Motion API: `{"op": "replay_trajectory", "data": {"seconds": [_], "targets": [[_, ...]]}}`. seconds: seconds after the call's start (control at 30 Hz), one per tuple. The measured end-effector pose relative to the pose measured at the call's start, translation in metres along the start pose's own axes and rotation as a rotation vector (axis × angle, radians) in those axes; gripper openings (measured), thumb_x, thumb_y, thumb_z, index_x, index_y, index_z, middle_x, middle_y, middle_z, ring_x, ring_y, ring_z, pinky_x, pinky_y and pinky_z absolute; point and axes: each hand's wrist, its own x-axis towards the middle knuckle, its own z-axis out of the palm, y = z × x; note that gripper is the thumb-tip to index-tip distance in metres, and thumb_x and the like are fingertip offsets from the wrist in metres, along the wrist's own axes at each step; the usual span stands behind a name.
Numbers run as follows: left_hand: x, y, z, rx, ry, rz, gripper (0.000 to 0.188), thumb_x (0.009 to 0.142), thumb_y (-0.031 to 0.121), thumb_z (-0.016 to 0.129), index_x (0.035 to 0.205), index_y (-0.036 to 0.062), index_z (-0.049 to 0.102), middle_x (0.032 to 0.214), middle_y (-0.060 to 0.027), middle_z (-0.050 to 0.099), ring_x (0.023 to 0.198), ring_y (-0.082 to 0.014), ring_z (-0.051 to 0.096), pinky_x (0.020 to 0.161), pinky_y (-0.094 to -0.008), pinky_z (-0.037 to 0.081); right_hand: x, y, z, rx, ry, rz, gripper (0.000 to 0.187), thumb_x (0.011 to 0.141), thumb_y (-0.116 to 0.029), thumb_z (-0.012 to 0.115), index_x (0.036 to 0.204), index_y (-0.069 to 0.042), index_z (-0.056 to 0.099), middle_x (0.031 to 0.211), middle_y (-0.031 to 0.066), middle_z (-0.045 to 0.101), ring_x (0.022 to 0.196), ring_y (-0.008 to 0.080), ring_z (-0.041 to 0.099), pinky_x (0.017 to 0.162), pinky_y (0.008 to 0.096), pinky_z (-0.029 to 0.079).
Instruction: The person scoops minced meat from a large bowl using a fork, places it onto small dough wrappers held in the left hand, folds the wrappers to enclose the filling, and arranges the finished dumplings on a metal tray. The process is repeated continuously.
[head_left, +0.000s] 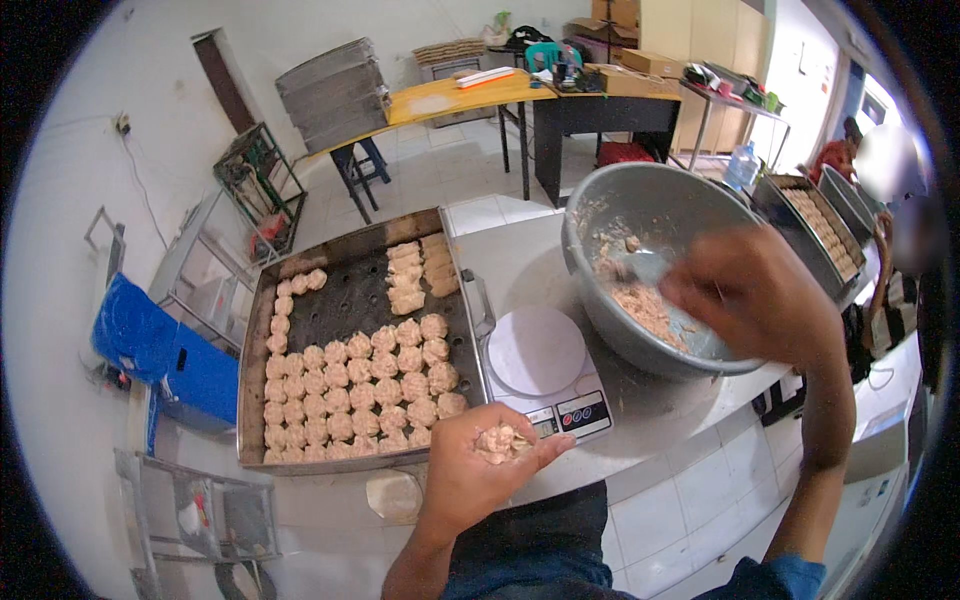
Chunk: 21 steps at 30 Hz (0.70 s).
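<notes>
My left hand point(472, 470) is cupped around a dumpling point(502, 443), its pale, meaty filling showing at the top, just in front of a white kitchen scale point(545, 375). My right hand point(755, 295) is curled and blurred by motion over a large grey basin point(665, 190). A pinkish meat filling point(645, 305) lies in that basin. Whatever my right fingers grip is blurred and mostly hidden. To the left, a dark metal tray point(335, 305) holds rows of dumplings point(360, 370), packed along its near half, with a few along its left side and far right corner.
The tray, scale and basin stand on a light table point(520, 240). A small clear lid-like piece point(395, 496) lies by the tray's near edge. At right, another tray of dumplings point(822, 232) stands near other people. Blue bins point(195, 370) are at left, a yellow-topped table point(440, 97) behind.
</notes>
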Motion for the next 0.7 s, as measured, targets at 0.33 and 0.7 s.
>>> {"op": "replay_trajectory", "data": {"seconds": [0.33, 0.7], "targets": [[-0.003, 0.007, 0.008, -0.250, -0.167, 0.052, 0.033, 0.082, 0.017, 0.084, 0.107, 0.0029, 0.067, 0.082, -0.0010, 0.069, 0.073, -0.0035, 0.061, 0.064, -0.0231, 0.049, -0.028, -0.067, -0.008, 0.028, -0.221, -0.269, 0.013, 0.084, -0.018, 0.076, 0.087, -0.005, 0.074, 0.061, 0.0033, 0.061, 0.048, 0.0147, 0.061, 0.043, 0.0308, 0.046], [0.011, 0.004, -0.015, -0.108, -0.305, 0.050, 0.024, 0.079, 0.018, 0.087, 0.091, 0.0059, 0.070, 0.083, -0.0013, 0.068, 0.076, -0.0063, 0.060, 0.064, -0.0232, 0.047, 0.003, -0.041, -0.023, -0.136, -0.208, 0.005, 0.024, 0.089, -0.026, 0.063, 0.081, -0.004, 0.068, 0.074, 0.0143, 0.067, 0.065, 0.0345, 0.067, 0.061, 0.0450, 0.054]]}}
